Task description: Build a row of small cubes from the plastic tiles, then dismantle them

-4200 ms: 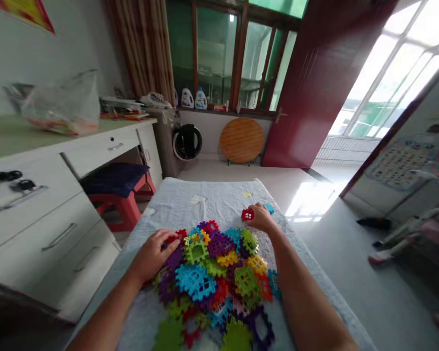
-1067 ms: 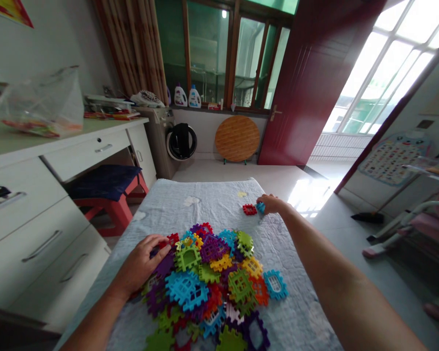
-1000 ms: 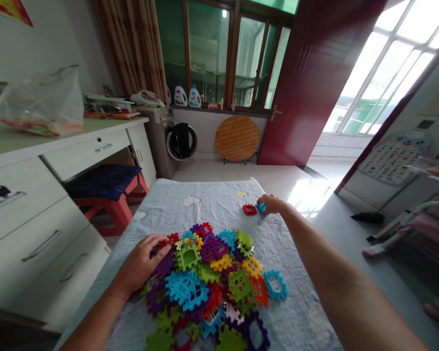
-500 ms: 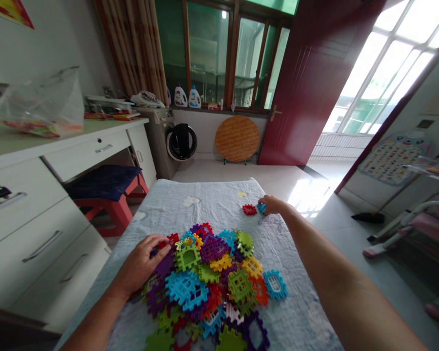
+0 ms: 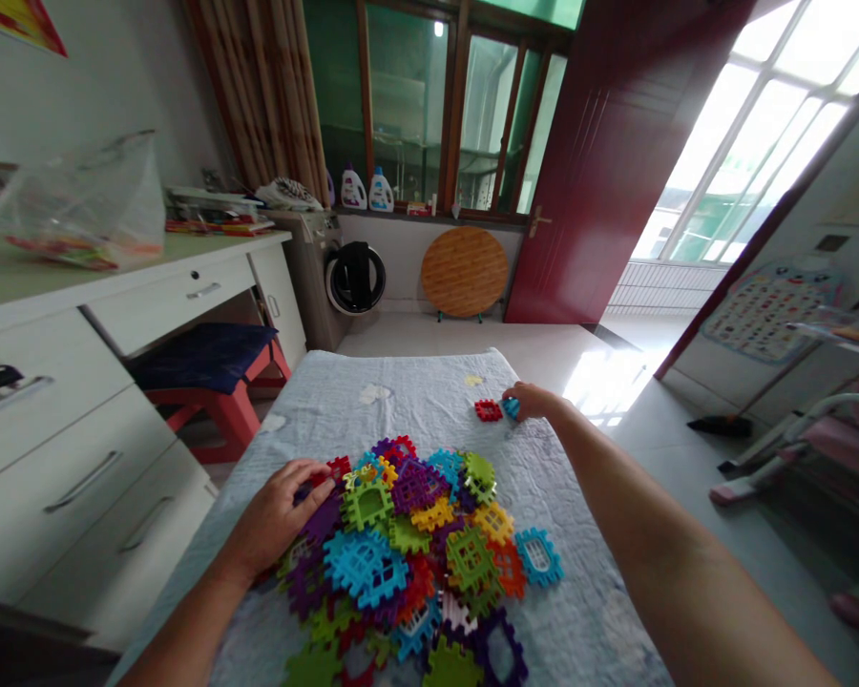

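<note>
A heap of interlocking plastic building tiles (image 5: 415, 487) in several colours lies on the cloth-covered table (image 5: 401, 377). At the heap's left edge rests my left hand (image 5: 286, 501), its fingers stretched out over purple and red tiles and gripping none that I can see. My right hand (image 5: 534, 401) reaches to the far right of the table, its fingers closed on a blue building tile (image 5: 511, 408) that is partly hidden by them. Just left of that tile, a red building tile (image 5: 488, 410) with an open middle lies flat on the cloth.
A white desk with drawers (image 5: 64, 420) runs along the left, with a red stool (image 5: 215, 410) beside it. Beyond the table are a washing machine (image 5: 315, 277), a round wooden tabletop (image 5: 465, 272) and a red door (image 5: 601, 162). A pink-seated chair (image 5: 837, 434) stands right.
My right hand has shifted very slightly left with the blue tile. My left hand and the heap stay where they were.
</note>
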Demonstrator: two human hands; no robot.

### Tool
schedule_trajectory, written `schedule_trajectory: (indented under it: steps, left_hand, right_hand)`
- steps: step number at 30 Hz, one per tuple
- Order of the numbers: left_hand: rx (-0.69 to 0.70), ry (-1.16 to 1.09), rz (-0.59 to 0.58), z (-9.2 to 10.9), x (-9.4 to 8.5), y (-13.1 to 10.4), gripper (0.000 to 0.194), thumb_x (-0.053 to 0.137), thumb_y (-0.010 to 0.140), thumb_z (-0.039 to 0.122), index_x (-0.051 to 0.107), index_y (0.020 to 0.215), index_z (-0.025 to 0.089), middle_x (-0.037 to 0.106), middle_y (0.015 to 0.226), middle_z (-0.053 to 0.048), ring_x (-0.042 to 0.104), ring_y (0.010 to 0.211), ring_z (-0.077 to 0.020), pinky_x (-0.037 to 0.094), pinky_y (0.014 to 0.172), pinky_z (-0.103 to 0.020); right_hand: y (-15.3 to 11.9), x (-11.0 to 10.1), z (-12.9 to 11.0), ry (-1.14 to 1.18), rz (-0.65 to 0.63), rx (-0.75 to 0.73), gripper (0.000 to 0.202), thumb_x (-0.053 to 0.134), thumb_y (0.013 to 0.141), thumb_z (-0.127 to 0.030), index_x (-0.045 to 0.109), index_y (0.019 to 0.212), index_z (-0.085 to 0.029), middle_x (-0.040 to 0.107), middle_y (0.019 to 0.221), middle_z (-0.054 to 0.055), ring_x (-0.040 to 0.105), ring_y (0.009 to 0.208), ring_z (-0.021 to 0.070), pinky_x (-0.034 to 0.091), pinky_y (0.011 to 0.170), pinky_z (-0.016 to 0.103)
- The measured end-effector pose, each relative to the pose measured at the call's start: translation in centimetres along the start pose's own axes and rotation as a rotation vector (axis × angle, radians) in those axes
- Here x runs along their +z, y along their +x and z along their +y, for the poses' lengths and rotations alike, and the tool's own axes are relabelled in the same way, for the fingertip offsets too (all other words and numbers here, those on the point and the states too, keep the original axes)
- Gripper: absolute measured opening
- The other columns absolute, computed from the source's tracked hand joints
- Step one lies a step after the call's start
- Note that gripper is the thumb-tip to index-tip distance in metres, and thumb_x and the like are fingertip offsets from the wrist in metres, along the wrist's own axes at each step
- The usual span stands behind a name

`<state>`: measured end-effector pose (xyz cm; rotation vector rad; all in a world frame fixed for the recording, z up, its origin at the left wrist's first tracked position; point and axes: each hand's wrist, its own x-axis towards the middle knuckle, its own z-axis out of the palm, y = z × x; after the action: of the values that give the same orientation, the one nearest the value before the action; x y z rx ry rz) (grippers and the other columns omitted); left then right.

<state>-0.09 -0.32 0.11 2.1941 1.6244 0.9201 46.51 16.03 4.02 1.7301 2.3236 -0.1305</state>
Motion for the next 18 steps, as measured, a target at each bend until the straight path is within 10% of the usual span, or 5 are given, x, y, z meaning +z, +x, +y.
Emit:
schedule_trajectory:
  steps: [18]
  left_hand:
    - [-0.012, 0.000, -0.006, 0.1, 0.0, 0.1, 0.040, 0.049, 0.085, 0.057, 0.067, 0.097, 0.022, 0.067, 0.105, -0.006, 0.062, 0.101, -0.0223, 0.050, 0.092, -0.035]
  right_hand:
    - [-0.3, -2.2, -2.7, 0.014, 0.016, 0.046, 0.079, 0.074, 0.061, -0.028, 0.049, 0.136, -0.028, 0.050, 0.135, 0.010, 0.048, 0.118, 0.0350, 0.046, 0.087, 0.043]
